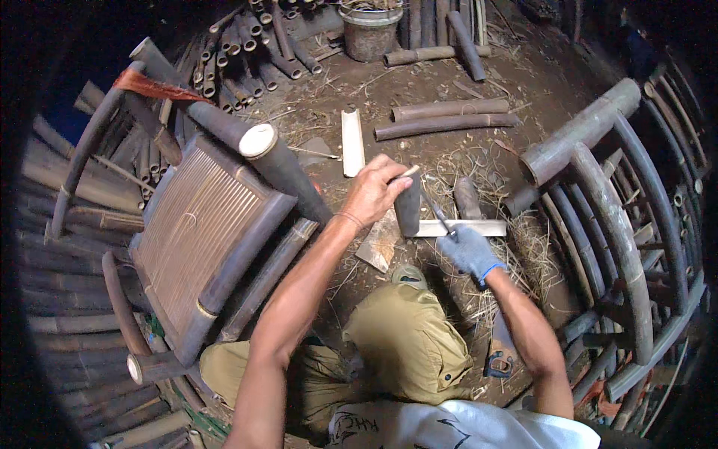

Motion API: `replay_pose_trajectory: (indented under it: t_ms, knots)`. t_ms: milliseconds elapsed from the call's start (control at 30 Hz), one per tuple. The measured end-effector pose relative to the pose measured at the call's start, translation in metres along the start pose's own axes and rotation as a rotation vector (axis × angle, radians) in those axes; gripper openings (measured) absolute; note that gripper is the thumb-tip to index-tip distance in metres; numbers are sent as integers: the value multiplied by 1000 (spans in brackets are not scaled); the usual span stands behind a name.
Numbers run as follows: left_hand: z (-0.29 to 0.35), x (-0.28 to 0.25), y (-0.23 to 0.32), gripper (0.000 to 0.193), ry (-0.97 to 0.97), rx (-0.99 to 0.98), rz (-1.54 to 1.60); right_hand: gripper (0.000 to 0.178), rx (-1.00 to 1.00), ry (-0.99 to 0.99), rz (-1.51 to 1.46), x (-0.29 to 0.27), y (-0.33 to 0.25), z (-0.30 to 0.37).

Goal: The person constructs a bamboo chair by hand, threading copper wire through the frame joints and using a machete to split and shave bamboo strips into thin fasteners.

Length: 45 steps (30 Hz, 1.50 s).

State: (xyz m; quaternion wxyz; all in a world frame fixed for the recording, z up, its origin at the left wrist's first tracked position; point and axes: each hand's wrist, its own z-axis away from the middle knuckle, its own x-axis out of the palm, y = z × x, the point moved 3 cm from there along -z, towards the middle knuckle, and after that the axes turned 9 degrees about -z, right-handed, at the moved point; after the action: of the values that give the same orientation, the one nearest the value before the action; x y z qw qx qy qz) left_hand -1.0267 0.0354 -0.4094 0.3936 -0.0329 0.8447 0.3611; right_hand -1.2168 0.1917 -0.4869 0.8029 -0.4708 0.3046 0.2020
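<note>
My bare left hand (374, 188) grips the top of a short, dark bamboo piece (407, 206), which stands upright. My right hand (469, 253), in a grey-blue glove, is closed round a knife (440, 213). The blade points up and away, just right of the bamboo piece and seemingly apart from it. Behind the foot of that piece lies a pale split bamboo length (471, 227). A dark bamboo stub (467, 198) is a little beyond it. Left of the upright piece, a flat slab (383, 241) lies on the ground.
A bamboo chair (198, 232) with a slatted panel stands at left, a bamboo frame (628, 224) at right. Ahead lie a split bamboo half (351, 142), bamboo poles (449, 123), a bucket (371, 34) and stacked bamboo (239, 56). Shavings (535, 258) litter the ground; a black-handled tool (499, 363) lies near my right forearm.
</note>
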Motion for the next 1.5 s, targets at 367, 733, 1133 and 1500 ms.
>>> replay_pose_trajectory:
  t_ms: [367,733,1133,1500]
  knots:
    - [3,-64,12,18,212,-55,-143,47,150,-43,-203,106,111,66]
    - [37,11,-29,32,54,-121,83,36,-144,270,-442,11,-22,83]
    - [63,23,-2,22,69,-87,145,27,-333,228,-334,21,-85,65]
    - [65,26,0,22,117,-87,124,25,-298,247,-297,20,-88,70]
